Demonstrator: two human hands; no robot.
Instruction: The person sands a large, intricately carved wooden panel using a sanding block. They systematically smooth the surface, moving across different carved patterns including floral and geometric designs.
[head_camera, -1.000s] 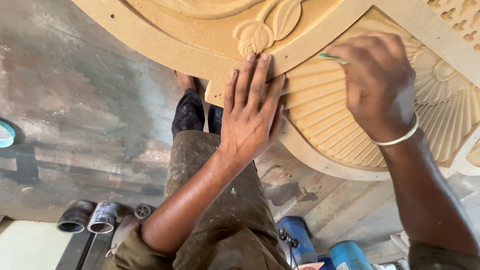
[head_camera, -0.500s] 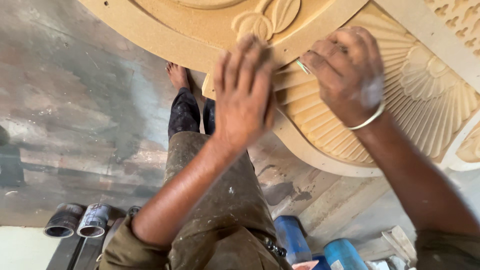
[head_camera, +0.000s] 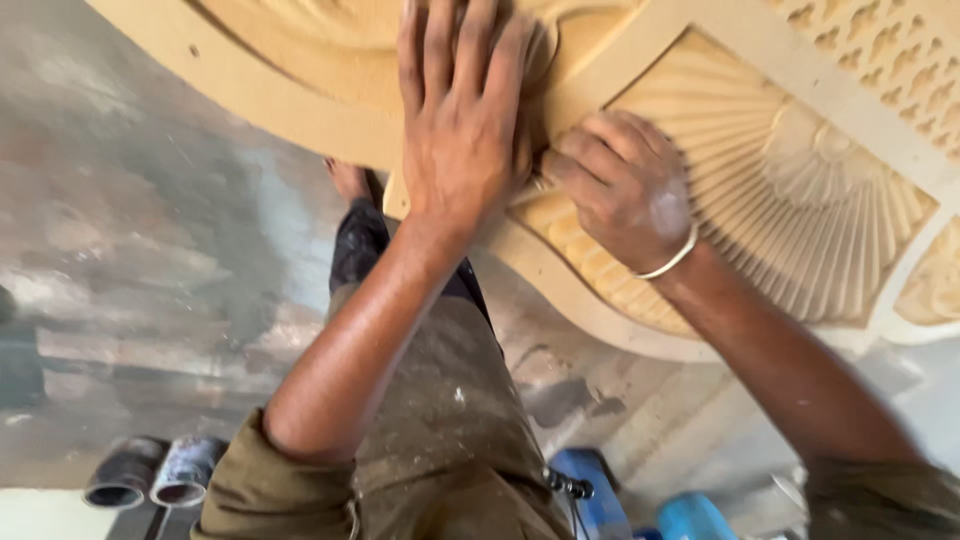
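Observation:
A large tan carved panel (head_camera: 800, 150) with fan-shaped ribs and a raised curved border fills the top of the head view. My left hand (head_camera: 460, 130) lies flat on its border, fingers slightly apart, holding nothing. Just to its right, my right hand (head_camera: 620, 190) is curled into a fist on the ribbed carving, touching the left hand. It grips a thin tool whose tip is almost hidden between the two hands. A silver bangle (head_camera: 672, 262) sits on my right wrist.
My dusty olive trouser leg (head_camera: 450, 400) and bare foot (head_camera: 350, 180) show below the panel on a stained concrete floor (head_camera: 150, 250). Two small cans (head_camera: 155, 470) lie at the bottom left. Blue containers (head_camera: 600, 490) stand at the bottom centre.
My left hand has slid up the panel over the leaf carving. My right hand has moved left along the ribbed carving until it touches the left hand, and the thin tool is now mostly hidden.

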